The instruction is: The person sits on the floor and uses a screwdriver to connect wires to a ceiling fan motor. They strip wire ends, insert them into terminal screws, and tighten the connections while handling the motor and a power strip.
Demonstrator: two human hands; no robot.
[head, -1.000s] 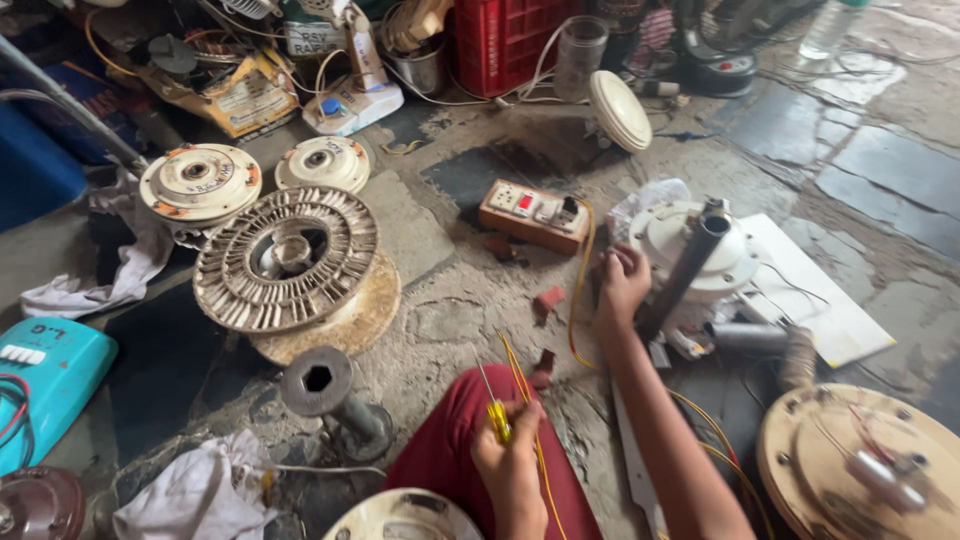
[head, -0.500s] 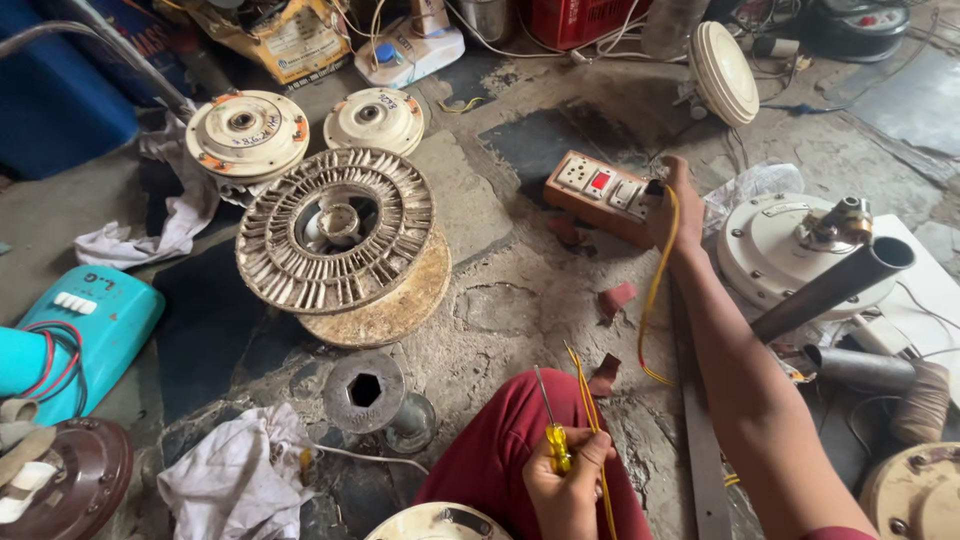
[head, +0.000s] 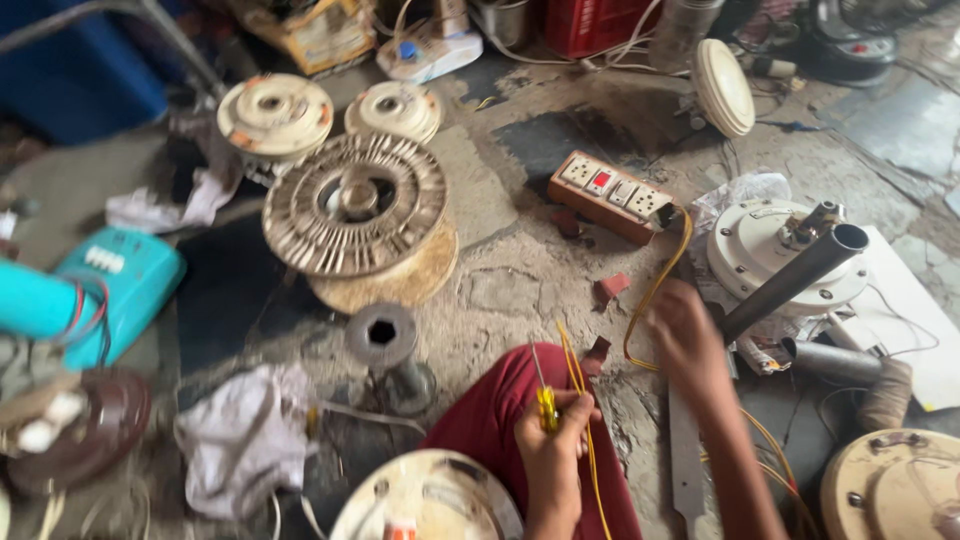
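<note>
Left hand clamped on yellow-handled screwdriver and yellow wire, above red-clad knee; right hand blurred, grip indeterminable, near socket box and grey pipe

Single head view: we look steeply down from above onto workshop floor, facing forward toward socket board, moderately near; our knee and hands sit nearer than it, at lower frame edge.
</note>
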